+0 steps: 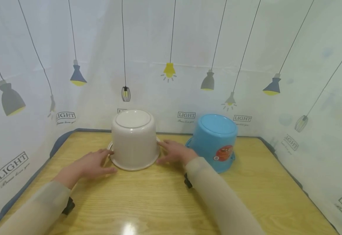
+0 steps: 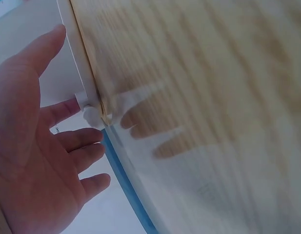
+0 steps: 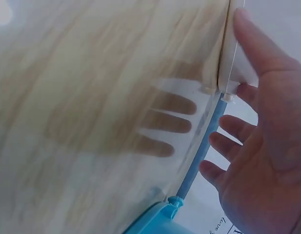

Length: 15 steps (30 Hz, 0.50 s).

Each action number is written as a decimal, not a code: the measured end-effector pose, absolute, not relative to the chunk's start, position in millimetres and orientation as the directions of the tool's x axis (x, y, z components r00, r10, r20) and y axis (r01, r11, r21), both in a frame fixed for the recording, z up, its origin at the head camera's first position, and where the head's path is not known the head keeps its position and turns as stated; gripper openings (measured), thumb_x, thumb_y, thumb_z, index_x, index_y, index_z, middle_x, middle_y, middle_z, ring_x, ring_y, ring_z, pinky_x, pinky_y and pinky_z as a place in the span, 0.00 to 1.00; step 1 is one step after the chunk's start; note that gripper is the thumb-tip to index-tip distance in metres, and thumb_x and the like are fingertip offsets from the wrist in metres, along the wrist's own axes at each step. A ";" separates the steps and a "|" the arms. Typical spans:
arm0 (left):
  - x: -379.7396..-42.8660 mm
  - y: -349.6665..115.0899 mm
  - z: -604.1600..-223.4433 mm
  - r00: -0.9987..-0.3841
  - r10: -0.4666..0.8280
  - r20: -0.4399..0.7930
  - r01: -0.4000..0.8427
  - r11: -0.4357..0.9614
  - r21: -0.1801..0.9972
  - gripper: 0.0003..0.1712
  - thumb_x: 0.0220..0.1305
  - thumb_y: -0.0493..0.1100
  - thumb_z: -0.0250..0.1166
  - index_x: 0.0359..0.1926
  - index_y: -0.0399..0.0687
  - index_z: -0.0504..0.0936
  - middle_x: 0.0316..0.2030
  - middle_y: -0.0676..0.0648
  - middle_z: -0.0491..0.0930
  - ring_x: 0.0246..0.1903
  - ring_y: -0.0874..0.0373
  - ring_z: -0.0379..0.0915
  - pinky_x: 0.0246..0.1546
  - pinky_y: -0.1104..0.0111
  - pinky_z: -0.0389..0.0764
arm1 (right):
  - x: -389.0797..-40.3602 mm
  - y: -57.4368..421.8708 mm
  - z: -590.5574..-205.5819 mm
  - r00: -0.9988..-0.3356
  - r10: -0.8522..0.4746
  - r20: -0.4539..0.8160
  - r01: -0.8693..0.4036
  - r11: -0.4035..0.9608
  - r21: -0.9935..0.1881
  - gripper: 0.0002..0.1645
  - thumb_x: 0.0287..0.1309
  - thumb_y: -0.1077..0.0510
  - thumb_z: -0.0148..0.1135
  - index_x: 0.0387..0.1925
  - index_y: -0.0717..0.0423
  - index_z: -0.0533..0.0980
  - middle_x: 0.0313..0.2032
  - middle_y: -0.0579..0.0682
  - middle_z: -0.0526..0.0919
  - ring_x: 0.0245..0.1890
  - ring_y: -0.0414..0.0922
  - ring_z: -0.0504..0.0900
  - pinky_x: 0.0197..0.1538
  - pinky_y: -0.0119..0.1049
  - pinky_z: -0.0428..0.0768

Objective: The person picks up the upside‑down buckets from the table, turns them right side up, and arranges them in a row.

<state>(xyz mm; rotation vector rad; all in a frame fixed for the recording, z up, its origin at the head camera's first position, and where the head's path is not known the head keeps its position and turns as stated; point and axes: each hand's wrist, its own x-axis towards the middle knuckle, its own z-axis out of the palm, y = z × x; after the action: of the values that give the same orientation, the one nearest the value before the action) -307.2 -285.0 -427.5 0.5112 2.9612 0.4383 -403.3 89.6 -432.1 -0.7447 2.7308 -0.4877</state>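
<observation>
Head view | white bucket [image 1: 135, 143] mouth-down, likely for stability | hands [image 1: 93, 165] [image 1: 175, 152] spread loosely at its sides, seemingly for balance

Centre of the head view, on a table [image 1: 147, 202]: a first bucket [image 1: 134, 143], flanked by left hand [image 1: 94, 163] and right hand [image 1: 175, 152]. Right of centre, on the same table, just past the right hand: a second bucket [image 1: 207, 143]. Behind both, across the upper frame: a sheet [image 1: 147, 32].
</observation>
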 end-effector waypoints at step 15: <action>-334.5 -287.5 -433.5 -0.939 0.334 -0.086 0.262 0.854 0.449 0.45 0.61 0.65 0.80 0.66 0.45 0.72 0.53 0.36 0.85 0.51 0.42 0.82 0.58 0.40 0.84 | -402.2 81.4 -433.5 -0.822 -0.562 -0.092 -0.462 0.752 -0.471 0.55 0.59 0.40 0.83 0.81 0.49 0.67 0.80 0.55 0.72 0.79 0.57 0.72 0.84 0.58 0.69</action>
<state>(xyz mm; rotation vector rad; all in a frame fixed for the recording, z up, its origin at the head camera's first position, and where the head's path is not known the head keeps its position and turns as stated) -334.5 -287.5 -433.5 0.4642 2.8689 0.6608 -402.2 81.4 -433.5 -0.8079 2.7225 -0.6430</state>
